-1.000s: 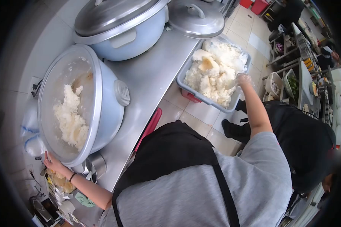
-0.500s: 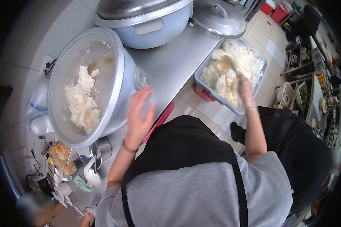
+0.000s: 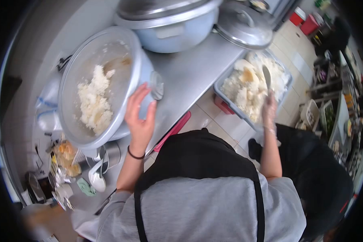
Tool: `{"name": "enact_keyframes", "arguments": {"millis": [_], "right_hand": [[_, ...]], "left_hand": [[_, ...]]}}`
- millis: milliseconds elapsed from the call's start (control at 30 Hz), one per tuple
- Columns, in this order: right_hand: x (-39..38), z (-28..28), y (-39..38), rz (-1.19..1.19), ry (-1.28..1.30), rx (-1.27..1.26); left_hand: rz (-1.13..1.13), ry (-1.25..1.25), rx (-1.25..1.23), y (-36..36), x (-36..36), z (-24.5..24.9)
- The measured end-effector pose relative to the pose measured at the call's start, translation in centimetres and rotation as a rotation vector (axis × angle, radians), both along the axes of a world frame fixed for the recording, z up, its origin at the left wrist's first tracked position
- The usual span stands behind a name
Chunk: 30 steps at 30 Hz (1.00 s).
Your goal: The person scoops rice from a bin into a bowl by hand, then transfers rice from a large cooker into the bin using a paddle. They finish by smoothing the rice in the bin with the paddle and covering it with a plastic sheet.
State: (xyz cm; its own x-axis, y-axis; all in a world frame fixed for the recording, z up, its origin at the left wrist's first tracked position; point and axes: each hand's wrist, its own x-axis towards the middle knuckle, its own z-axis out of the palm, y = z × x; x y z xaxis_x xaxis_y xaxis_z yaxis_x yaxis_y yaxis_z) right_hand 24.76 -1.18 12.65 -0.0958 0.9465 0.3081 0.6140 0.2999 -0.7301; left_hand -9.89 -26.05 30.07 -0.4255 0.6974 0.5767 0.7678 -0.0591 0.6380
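Observation:
My left hand (image 3: 139,121), bare with a dark band at the wrist, has its fingers apart beside the outer wall of a big tilted rice pot (image 3: 132,60). Its fingertips overlap the pot's side just below the rim. A clump of cooked white rice (image 3: 95,101) lies inside the pot. Over on the right, my right hand (image 3: 269,111) wears a clear glove and is closed round the handle of a serving spoon (image 3: 267,76). The spoon's head is raised over a grey plastic tub (image 3: 219,86) heaped with rice (image 3: 242,90), some of it browned.
A second large lidded pot (image 3: 177,36) stands behind, next to a loose metal lid (image 3: 246,24) on the steel counter (image 3: 185,74). A white ladle (image 3: 97,179) and a green cloth (image 3: 86,187) lie lower left. A person in black (image 3: 318,169) is close on my right.
My left hand has come closer to the pot's side and rim. The spoon in my right hand has turned from pointing into the rice to upright. The whole view has shifted slightly.

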Motion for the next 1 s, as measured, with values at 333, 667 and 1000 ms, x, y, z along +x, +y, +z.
{"name": "enact_keyframes", "arguments": {"millis": [333, 667, 1000], "right_hand": [[-15.3, 16.8, 1.6, 0.261, -0.118, -0.090], [-48.8, 21.1, -8.1, 1.108, -0.772, 0.571], [-64.3, 8.6, -12.2, 1.630, -0.741, 0.886]], "left_hand": [[0.877, -0.059, 0.229, -17.4, -15.3, 4.0], [0.875, -0.177, -0.016, -22.1, -24.5, -1.0], [0.844, -0.250, 0.161, -21.7, -23.5, -0.8]]}}
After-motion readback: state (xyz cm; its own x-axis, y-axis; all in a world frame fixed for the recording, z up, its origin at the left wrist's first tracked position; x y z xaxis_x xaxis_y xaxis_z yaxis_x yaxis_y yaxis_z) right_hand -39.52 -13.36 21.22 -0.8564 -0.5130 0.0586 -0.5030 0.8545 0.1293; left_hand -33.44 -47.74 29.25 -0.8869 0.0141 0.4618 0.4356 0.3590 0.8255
